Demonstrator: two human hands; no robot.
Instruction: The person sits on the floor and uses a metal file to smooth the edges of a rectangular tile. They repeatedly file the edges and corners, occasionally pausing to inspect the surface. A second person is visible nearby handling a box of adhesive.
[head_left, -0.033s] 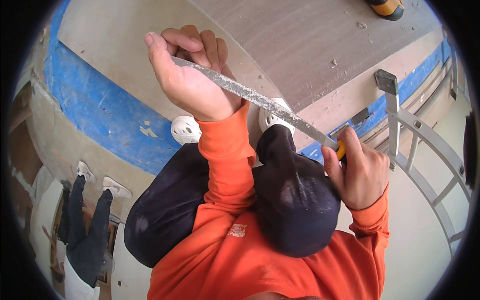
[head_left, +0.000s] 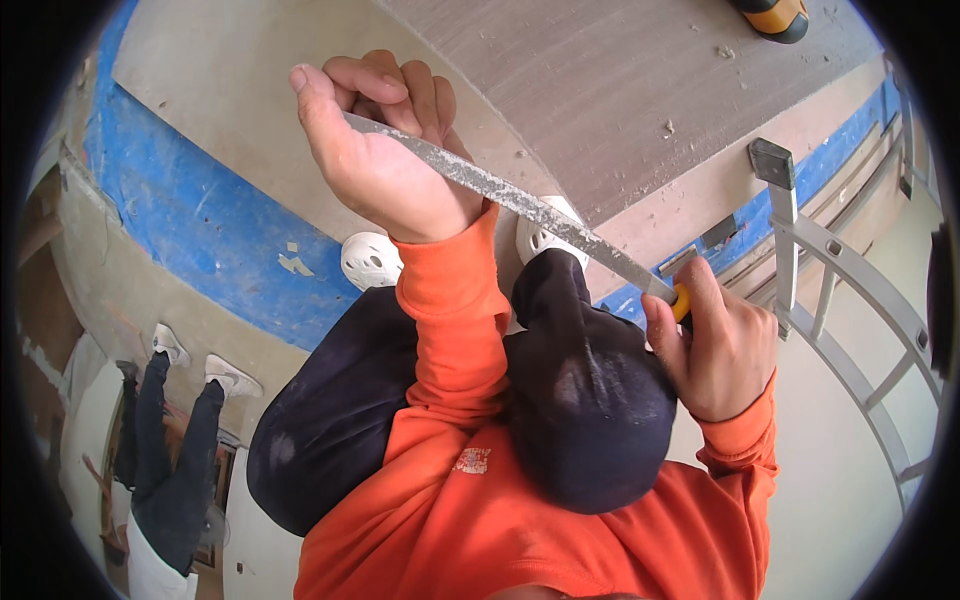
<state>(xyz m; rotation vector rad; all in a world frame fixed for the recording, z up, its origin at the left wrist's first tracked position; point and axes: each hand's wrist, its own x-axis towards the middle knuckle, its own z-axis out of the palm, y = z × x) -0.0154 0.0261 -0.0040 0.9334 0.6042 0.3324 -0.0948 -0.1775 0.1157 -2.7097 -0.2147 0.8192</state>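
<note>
Left hand (head_left: 375, 165) closed around tip of long grey dust-caked metal blade (head_left: 520, 200); right hand (head_left: 715, 345) clenched on its yellow handle (head_left: 681, 300). Held diagonally above knees. Best kept level, pressure even at both ends.

My left hand (head_left: 385, 165) raised, fingers curled shut, thumb extended upward, forearm in orange sleeve. My right hand (head_left: 718, 345) lower, fist closed tight, knuckles outward, wrist bent.
</note>
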